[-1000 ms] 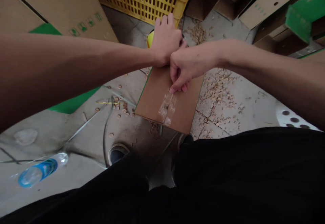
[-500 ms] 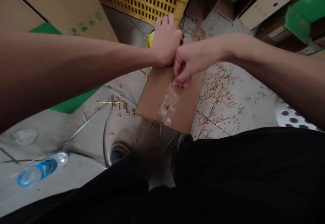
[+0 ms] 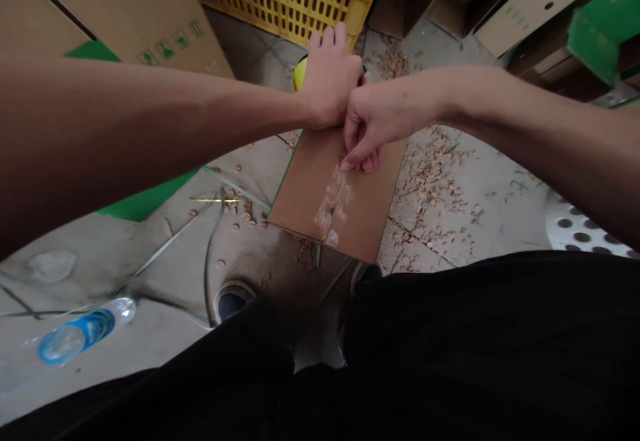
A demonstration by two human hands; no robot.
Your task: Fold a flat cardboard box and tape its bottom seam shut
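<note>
A brown cardboard box (image 3: 300, 187) with green edges stands between my feet. Wrinkled clear tape (image 3: 333, 207) runs along the middle of its top. My left hand (image 3: 331, 77) lies over the far end of the box, fingers bent forward over a bright yellow object (image 3: 300, 75) that is mostly hidden. My right hand (image 3: 367, 124) is right beside it, touching the left wrist area. Its thumb and fingers are pinched at the far end of the tape strip, low over the cardboard.
A yellow slotted crate (image 3: 280, 1) stands beyond the hands. A large carton (image 3: 135, 7) is at left, more cartons (image 3: 540, 7) at right. Small brown discs (image 3: 430, 174), straps (image 3: 207, 261) and a plastic bottle (image 3: 80, 334) lie on the floor. A white perforated stool (image 3: 575, 227) is at right.
Both hands keep the same pose on the box. The whole view has shifted very slightly; nothing else visibly differs.
</note>
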